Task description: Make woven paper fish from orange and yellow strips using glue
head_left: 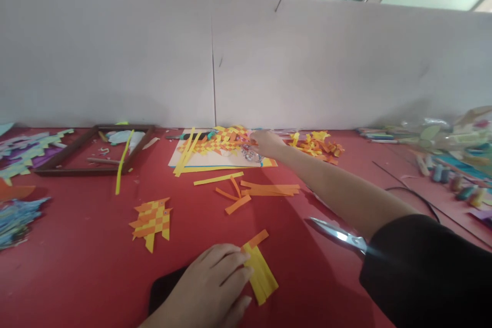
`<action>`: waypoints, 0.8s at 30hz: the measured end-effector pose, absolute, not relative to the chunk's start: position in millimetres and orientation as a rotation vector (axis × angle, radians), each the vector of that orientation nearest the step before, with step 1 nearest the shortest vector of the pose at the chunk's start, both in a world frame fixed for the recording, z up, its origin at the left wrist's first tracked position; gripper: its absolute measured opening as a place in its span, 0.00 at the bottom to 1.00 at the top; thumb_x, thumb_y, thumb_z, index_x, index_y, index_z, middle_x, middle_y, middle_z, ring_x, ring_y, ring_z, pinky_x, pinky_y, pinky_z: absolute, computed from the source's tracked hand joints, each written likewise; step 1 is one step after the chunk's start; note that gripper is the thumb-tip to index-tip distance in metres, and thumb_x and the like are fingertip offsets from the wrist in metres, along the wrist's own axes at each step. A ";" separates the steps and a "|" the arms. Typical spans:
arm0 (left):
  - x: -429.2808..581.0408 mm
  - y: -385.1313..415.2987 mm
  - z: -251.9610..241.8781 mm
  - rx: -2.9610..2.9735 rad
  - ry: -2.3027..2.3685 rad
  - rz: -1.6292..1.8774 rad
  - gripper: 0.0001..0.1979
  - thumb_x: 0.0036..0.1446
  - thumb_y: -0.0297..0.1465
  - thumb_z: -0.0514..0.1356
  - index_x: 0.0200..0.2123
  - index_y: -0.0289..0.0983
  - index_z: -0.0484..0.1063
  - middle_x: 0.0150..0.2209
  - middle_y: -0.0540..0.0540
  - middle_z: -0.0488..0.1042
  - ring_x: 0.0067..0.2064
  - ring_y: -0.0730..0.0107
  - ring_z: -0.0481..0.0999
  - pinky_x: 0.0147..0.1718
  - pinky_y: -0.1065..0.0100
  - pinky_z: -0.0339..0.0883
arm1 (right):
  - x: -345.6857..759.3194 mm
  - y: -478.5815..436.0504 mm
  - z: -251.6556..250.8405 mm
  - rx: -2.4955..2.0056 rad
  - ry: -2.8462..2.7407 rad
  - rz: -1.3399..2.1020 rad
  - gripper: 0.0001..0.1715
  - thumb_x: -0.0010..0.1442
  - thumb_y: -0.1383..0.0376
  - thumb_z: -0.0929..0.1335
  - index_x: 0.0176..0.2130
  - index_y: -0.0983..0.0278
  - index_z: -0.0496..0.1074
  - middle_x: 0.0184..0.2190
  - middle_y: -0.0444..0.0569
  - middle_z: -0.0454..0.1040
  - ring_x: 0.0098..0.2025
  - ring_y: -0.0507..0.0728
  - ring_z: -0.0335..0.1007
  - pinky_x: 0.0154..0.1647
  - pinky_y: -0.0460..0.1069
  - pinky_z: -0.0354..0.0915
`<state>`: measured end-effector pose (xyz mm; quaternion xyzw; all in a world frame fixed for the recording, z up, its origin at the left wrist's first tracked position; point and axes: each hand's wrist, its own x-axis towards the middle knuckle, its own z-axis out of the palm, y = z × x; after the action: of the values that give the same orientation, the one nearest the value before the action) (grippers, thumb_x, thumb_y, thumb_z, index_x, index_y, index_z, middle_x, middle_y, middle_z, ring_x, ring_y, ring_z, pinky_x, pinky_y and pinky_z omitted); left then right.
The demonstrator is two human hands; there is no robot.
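My left hand (215,282) lies on the red table with its fingers stretched out and apart. Its fingertips rest on the left edge of a small bundle of yellow paper strips (262,277), where an orange paper strip (258,239) crosses the top end. My right hand (267,144) reaches to the back of the table, beside a pile of woven yellow and orange paper (226,138) and some small shiny beads (250,154). Its fingers look bent together; what they hold, if anything, is hidden. Two woven paper fish (154,220) lie left of centre.
Scissors (338,234) lie under my right forearm. Loose orange strips (271,188) and a yellow strip (219,178) are mid-table. A brown frame (96,172) stands back left, curled paper scraps (317,144) back right. A dark flat object (163,289) sits partly under my left hand.
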<state>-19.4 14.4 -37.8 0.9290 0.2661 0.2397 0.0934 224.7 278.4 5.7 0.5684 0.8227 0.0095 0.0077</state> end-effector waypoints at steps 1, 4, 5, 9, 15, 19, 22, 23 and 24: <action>-19.3 14.8 -38.4 2.757 0.791 0.714 0.14 0.58 0.29 0.60 0.49 0.37 0.71 0.47 0.46 0.79 0.48 0.59 0.77 0.48 0.59 0.75 | 223.8 278.7 5.3 1.778 2.568 0.036 0.20 0.66 0.59 0.67 0.54 0.64 0.69 0.53 0.53 0.71 0.50 0.59 0.72 0.49 0.58 0.71; -19.4 16.3 -39.1 2.749 0.791 0.715 0.15 0.57 0.28 0.60 0.48 0.38 0.71 0.47 0.46 0.79 0.48 0.58 0.77 0.47 0.59 0.76 | 225.4 281.6 7.9 1.787 2.559 0.043 0.19 0.67 0.59 0.67 0.54 0.64 0.69 0.53 0.53 0.71 0.50 0.58 0.72 0.49 0.58 0.71; -19.6 16.7 -38.8 2.746 0.784 0.715 0.15 0.57 0.28 0.61 0.48 0.38 0.71 0.47 0.47 0.79 0.48 0.58 0.78 0.47 0.59 0.77 | 227.3 283.7 9.5 1.798 2.552 0.047 0.19 0.67 0.59 0.67 0.54 0.64 0.69 0.53 0.53 0.71 0.50 0.59 0.72 0.49 0.58 0.71; -19.9 17.0 -37.2 2.752 0.767 0.731 0.15 0.56 0.28 0.61 0.48 0.37 0.72 0.46 0.46 0.80 0.47 0.57 0.78 0.46 0.59 0.77 | 240.1 297.5 14.5 1.870 2.451 0.063 0.19 0.67 0.59 0.67 0.54 0.64 0.69 0.53 0.53 0.71 0.50 0.59 0.72 0.49 0.58 0.71; -19.0 16.1 -38.0 2.743 0.762 0.689 0.15 0.57 0.28 0.60 0.49 0.37 0.71 0.47 0.46 0.79 0.48 0.58 0.78 0.48 0.59 0.76 | 254.8 311.7 12.3 1.753 2.377 -0.016 0.19 0.67 0.58 0.67 0.54 0.63 0.69 0.54 0.53 0.71 0.50 0.59 0.72 0.50 0.58 0.71; -19.1 14.3 -36.8 2.712 0.799 0.664 0.15 0.58 0.28 0.59 0.50 0.37 0.71 0.47 0.45 0.79 0.49 0.58 0.77 0.50 0.58 0.75 | 256.7 313.8 11.2 1.676 2.404 -0.067 0.19 0.66 0.58 0.67 0.54 0.64 0.69 0.53 0.53 0.71 0.50 0.59 0.72 0.49 0.58 0.71; -19.8 13.6 -34.6 2.693 0.797 0.639 0.15 0.58 0.28 0.59 0.49 0.37 0.71 0.48 0.45 0.79 0.49 0.57 0.76 0.50 0.57 0.74 | 255.6 313.9 9.2 1.687 2.422 -0.098 0.19 0.66 0.58 0.67 0.54 0.64 0.69 0.53 0.53 0.71 0.50 0.59 0.72 0.49 0.58 0.71; -20.0 13.6 -33.9 2.691 0.795 0.645 0.15 0.58 0.28 0.59 0.49 0.37 0.72 0.48 0.45 0.79 0.49 0.57 0.76 0.50 0.57 0.74 | 255.0 313.5 8.1 1.708 2.431 -0.107 0.19 0.66 0.58 0.67 0.54 0.64 0.69 0.53 0.53 0.71 0.50 0.59 0.72 0.49 0.58 0.71; -20.1 13.7 -33.3 2.690 0.793 0.647 0.14 0.58 0.28 0.59 0.49 0.37 0.72 0.48 0.45 0.79 0.49 0.57 0.76 0.50 0.57 0.74 | 254.4 312.9 7.1 1.736 2.441 -0.116 0.20 0.66 0.58 0.67 0.54 0.64 0.69 0.53 0.53 0.71 0.50 0.59 0.72 0.49 0.58 0.71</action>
<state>-20.1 13.7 -33.3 0.9265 0.2732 0.2230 0.1312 254.4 312.9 7.1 0.5777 0.8122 -0.0385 0.0717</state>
